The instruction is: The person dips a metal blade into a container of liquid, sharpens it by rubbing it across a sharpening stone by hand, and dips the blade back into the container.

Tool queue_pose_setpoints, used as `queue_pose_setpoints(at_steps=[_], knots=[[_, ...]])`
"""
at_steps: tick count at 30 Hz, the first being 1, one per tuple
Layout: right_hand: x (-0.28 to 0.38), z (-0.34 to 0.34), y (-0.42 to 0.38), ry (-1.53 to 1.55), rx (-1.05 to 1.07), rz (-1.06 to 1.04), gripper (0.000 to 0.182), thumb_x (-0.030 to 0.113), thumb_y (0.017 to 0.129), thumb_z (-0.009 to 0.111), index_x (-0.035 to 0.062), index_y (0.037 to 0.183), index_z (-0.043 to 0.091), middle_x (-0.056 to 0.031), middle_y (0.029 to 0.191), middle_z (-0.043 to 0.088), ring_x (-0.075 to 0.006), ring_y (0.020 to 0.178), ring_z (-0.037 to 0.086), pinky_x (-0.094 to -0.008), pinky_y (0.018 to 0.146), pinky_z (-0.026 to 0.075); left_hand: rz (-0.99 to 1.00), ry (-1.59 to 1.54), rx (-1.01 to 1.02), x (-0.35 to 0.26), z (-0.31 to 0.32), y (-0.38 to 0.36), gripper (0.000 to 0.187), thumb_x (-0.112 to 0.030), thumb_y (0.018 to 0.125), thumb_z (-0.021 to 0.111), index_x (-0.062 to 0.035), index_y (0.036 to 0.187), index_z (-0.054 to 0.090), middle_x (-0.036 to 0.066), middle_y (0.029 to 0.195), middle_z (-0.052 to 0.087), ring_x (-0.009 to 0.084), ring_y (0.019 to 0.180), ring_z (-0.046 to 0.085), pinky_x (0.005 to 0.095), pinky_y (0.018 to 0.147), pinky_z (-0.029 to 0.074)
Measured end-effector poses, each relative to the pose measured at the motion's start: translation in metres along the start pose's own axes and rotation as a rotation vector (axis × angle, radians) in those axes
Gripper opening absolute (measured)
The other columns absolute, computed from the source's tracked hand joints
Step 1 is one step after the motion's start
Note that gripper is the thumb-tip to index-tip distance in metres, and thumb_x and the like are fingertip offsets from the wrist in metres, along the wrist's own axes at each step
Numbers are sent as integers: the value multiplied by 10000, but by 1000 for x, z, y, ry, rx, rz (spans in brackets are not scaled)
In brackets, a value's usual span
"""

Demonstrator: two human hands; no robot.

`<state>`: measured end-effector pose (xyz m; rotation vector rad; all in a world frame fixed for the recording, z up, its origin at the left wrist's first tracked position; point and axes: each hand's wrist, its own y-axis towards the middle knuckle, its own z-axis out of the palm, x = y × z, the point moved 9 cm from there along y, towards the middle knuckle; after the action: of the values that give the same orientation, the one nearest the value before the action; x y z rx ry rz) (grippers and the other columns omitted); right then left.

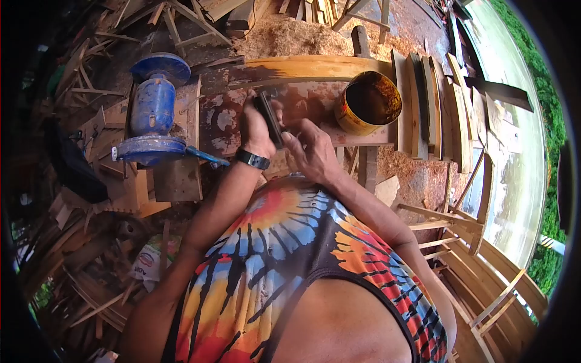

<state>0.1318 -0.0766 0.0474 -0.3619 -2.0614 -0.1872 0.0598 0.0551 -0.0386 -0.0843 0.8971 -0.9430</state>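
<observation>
My left hand [259, 130], with a dark-strapped watch on its wrist, is wrapped round a dark, thin, flat phone [269, 120]. It is tilted and seen nearly edge-on, so its screen is hidden. At its lower end is my right hand [315, 148], with curled, slightly blurred fingers and the thumb against the edge. Both hands are in front of my belly, over the near side of a stained wooden bench [302, 100]. Right of them, on the bench, stands a yellow bucket [357, 115] with dark liquid inside.
A blue bench grinder-like machine [154, 109] stands at left. Several boards [433, 109] lie side by side at right, past the bucket. Sawdust [296, 39] covers the floor behind the bench. Wooden frames [472, 227] stand at lower right, and scrap wood [91, 272] is piled at lower left.
</observation>
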Motion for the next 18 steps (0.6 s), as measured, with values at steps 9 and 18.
queue_pose_setpoints(at_steps=[9, 18], knots=[[10, -15, -7, 251, -100, -109, 633, 273, 905, 790, -5, 1403, 517, -150, 1092, 675, -204, 957, 684, -340, 823, 549, -133, -261, -104, -6, 28, -16, 590, -584, 1068, 291, -115, 1222, 613, 102, 1175, 667, 291, 1080, 623, 522, 969, 498], [-15, -20, -5, 789, -203, 41, 429, 125, 936, 755, 0, 1304, 574, -28, 993, 686, -119, 832, 640, -296, 752, 547, -187, -300, 185, -12, 82, -45, 546, -498, 1070, 411, -59, 1351, 576, 181, 1299, 643, 358, 1197, 607, 548, 1078, 457]])
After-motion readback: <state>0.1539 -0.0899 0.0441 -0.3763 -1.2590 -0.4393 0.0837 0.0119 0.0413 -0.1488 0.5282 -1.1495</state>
